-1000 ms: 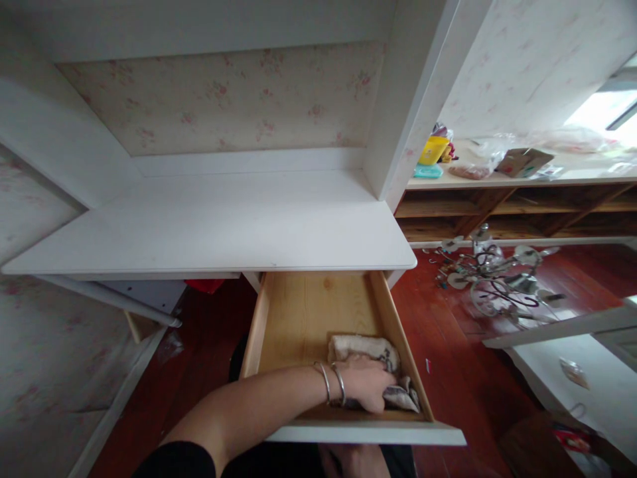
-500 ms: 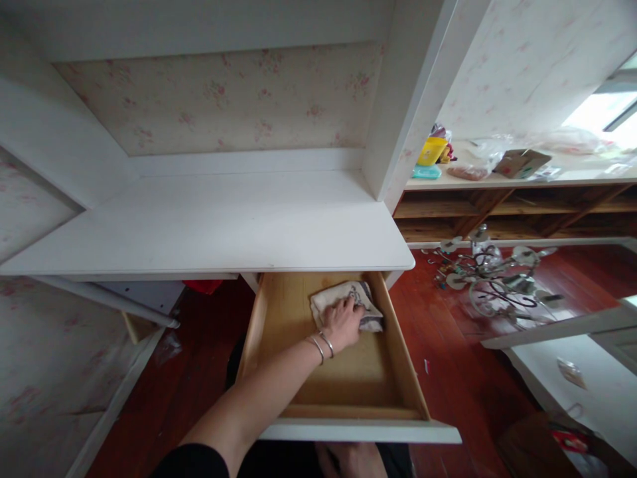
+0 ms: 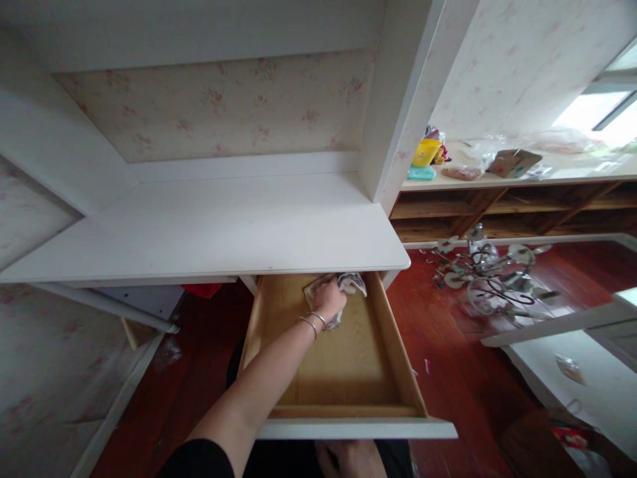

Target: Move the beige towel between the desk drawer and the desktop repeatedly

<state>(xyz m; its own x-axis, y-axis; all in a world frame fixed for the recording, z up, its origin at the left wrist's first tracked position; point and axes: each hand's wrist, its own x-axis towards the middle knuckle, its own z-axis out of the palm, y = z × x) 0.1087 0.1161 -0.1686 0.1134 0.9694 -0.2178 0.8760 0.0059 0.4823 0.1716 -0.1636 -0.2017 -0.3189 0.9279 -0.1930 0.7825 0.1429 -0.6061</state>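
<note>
My left hand (image 3: 328, 300) reaches deep into an open wooden drawer (image 3: 393, 352) under a white desk (image 3: 223, 229). Its fingers are closed on a crumpled beige cloth (image 3: 351, 283), pressed against the drawer's floor near the back, just under the desk edge. Two thin bangles circle the wrist. My right hand (image 3: 351, 458) shows only in part below the drawer's white front panel (image 3: 358, 430). Its fingers are hidden there.
A metal chandelier (image 3: 490, 279) lies on the red wooden floor to the right. Behind it runs a low wooden shelf (image 3: 502, 206) with a yellow tub (image 3: 424, 152) and a cardboard box (image 3: 512, 162) on top. A white panel (image 3: 562, 362) lies at the right.
My left hand has pushed the cloth from the drawer's front right corner up to the back, under the desk edge. The cloth is now more bunched up.
</note>
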